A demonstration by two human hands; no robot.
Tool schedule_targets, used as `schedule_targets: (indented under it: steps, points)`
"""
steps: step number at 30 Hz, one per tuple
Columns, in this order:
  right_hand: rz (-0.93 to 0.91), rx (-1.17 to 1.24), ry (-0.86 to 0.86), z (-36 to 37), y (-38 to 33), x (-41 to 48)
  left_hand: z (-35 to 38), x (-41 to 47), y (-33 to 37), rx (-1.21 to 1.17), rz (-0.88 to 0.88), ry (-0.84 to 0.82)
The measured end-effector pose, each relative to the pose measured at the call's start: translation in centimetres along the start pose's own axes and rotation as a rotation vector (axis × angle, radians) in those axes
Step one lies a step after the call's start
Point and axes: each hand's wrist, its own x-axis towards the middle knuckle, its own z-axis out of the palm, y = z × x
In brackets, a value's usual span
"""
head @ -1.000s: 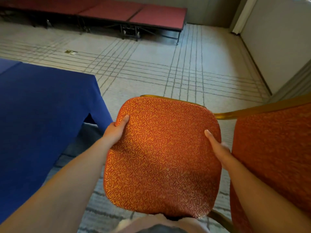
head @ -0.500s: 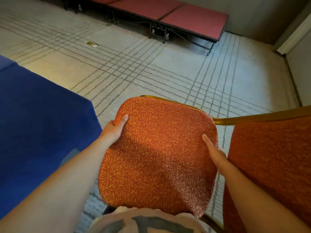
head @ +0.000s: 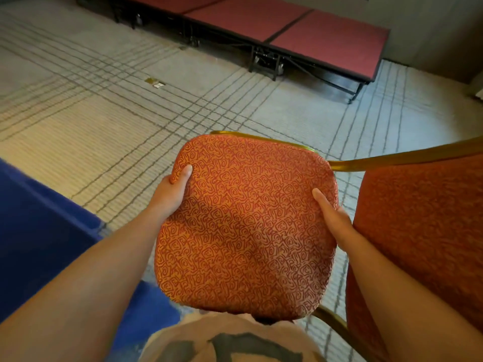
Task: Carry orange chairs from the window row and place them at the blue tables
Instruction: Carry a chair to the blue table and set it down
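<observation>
Head view swings: the blue table (head: 39,244) slides lower left. Our left hand (head: 170,194) and right hand (head: 332,218) still grip the chair (head: 243,226) by its seat, held up beside that table; placing seems close.

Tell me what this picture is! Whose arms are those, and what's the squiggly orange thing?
There is no machine here, just a person wearing a camera on their head. It looks forward and down, so you see their own two arms. The left hand and the right hand grip the two sides of an orange chair seat, thumbs on top. More orange padding with a gold frame shows at the right; it may be that chair's back. At the left is a blue table. Below is striped carpet, and red platforms stand far off.
</observation>
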Motion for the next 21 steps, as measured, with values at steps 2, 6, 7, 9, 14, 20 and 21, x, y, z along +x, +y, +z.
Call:
schedule_targets:
  steps: [2, 6, 7, 9, 14, 20, 21]
  points:
    - [-0.011, 0.003, -0.023, 2.2, -3.7, 3.3, -0.8, 4.3, 2.4, -0.024, -0.012, 0.025]
    - [-0.033, -0.054, -0.087, 7.8, -9.4, 10.8, -2.1, 12.7, 4.4, -0.044, -0.073, 0.025]
    - [-0.037, -0.076, -0.098, 9.2, -10.7, 13.0, -2.2, 14.7, 4.5, -0.071, -0.083, 0.034]
    - [-0.060, -0.135, -0.112, 11.8, -13.9, 16.5, -2.3, 17.9, 4.9, -0.119, -0.093, 0.059]
    - [-0.131, -0.204, -0.248, 20.6, -24.2, 26.2, -5.1, 27.3, 7.5, -0.186, -0.153, 0.204]
    - [-0.128, -0.311, -0.428, 31.9, -30.7, 32.9, -9.8, 34.2, 7.3, -0.252, -0.244, 0.328]
    - [-0.132, -0.330, -0.456, 34.3, -31.6, 33.8, -11.0, 35.4, 7.0, -0.261, -0.262, 0.346]
